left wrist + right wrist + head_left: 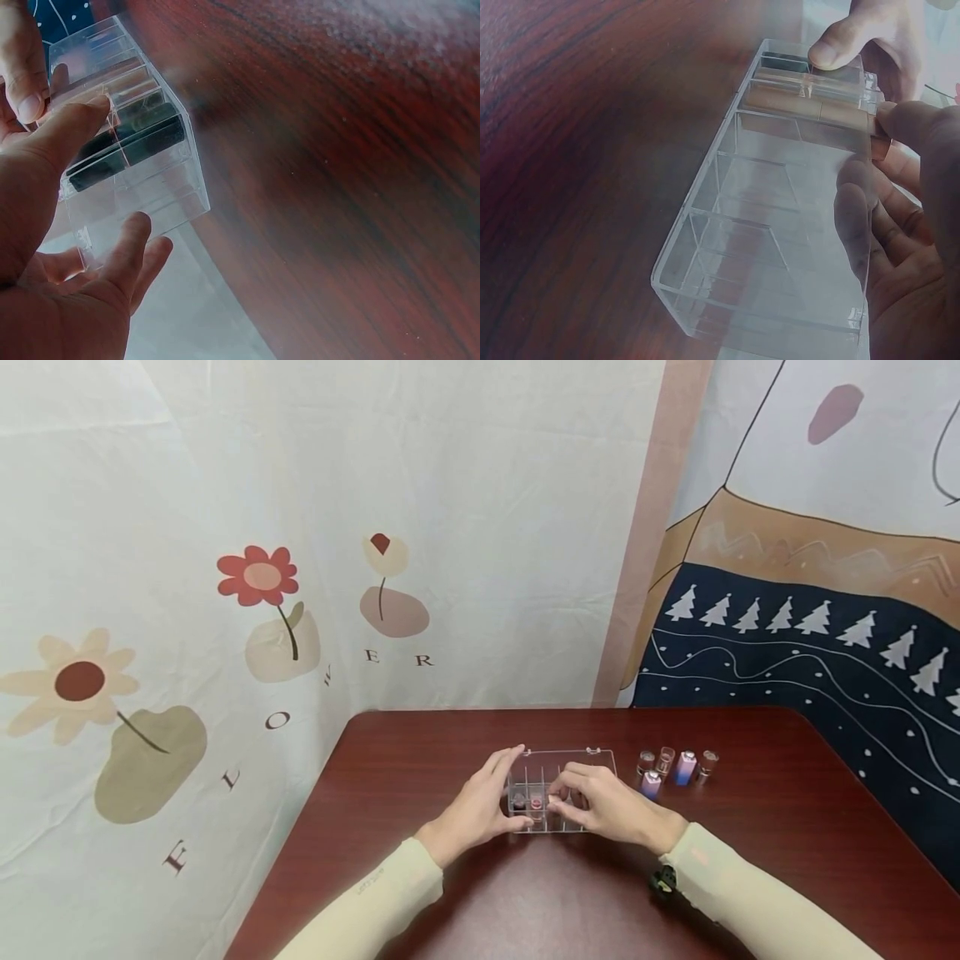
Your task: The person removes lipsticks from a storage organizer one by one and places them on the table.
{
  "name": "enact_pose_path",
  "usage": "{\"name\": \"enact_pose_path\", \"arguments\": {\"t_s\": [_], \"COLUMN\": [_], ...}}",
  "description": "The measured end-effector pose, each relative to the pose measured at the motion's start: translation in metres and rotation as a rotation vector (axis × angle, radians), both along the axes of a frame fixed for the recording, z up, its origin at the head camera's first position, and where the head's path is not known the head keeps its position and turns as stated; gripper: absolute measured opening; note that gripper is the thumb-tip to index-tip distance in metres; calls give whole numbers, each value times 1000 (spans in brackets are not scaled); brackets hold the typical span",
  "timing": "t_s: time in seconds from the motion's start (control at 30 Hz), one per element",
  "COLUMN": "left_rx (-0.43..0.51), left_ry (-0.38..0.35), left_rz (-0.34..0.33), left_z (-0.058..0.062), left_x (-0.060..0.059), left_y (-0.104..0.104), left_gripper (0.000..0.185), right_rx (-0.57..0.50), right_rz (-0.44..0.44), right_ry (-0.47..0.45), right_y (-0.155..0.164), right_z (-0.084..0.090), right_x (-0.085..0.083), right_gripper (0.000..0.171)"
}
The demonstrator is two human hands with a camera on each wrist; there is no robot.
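**benchrat:** Head view has the clear organizer box (551, 797) sitting on the dark red desk (420, 760), lid (573, 760) hinged open at the back. The left hand (480, 806) is curled round the box's left end with the thumb on top, and the right hand (607, 806) pinches something small and pinkish over a front compartment. I can't tell what it is. Two compartments near the left end already hold lipsticks (527, 797), one dark, one reddish.

**tubesock:** What worries me is how light that box looks. Thin, hard, see-through plastic on polished woodgrain, I'd guess it skates if the left hand lets off, and a nudge could rattle the filled slots.

**benchrat:** Yeah, and the dividers (739, 161) are narrow thin walls. In the right wrist view the slots look barely wider than a tube, so a tilted tube could catch on an edge and pop out.

**tubesock:** Plus the spare tubes (675, 766) standing just right of the box. Small upright cylinders with glossy caps, bunched together. A careless sleeve (750, 893) swinging back could bowl them over, and round things roll
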State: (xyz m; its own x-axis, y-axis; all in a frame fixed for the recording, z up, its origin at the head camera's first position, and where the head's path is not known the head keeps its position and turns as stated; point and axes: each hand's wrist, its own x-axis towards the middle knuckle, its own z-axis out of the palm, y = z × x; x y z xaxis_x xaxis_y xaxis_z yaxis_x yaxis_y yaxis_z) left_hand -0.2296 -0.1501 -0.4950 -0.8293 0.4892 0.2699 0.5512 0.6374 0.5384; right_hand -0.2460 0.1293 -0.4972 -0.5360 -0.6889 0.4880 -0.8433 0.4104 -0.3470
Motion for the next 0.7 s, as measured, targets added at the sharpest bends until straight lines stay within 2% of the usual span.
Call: {"name": "enact_pose_path", "arguments": {"t_s": [0.17, 0.5, 0.7], "left_rx": [-1, -18, -7], "left_ry": [8, 4, 3], "left_rz": [1, 12, 9], "left_z": [0, 0, 0], "left_x": [-1, 1, 1], "left_y": [0, 1, 1], "left_gripper": [117, 118, 118], "right_rx": [-9, -50, -103], "right_rz": [-7, -1, 18], "right_ry": [0, 79, 158], "right_y": [1, 6, 7], "right_z": [3, 11, 18], "right_x": [-1, -1, -2], "right_gripper": [10, 16, 20]}}
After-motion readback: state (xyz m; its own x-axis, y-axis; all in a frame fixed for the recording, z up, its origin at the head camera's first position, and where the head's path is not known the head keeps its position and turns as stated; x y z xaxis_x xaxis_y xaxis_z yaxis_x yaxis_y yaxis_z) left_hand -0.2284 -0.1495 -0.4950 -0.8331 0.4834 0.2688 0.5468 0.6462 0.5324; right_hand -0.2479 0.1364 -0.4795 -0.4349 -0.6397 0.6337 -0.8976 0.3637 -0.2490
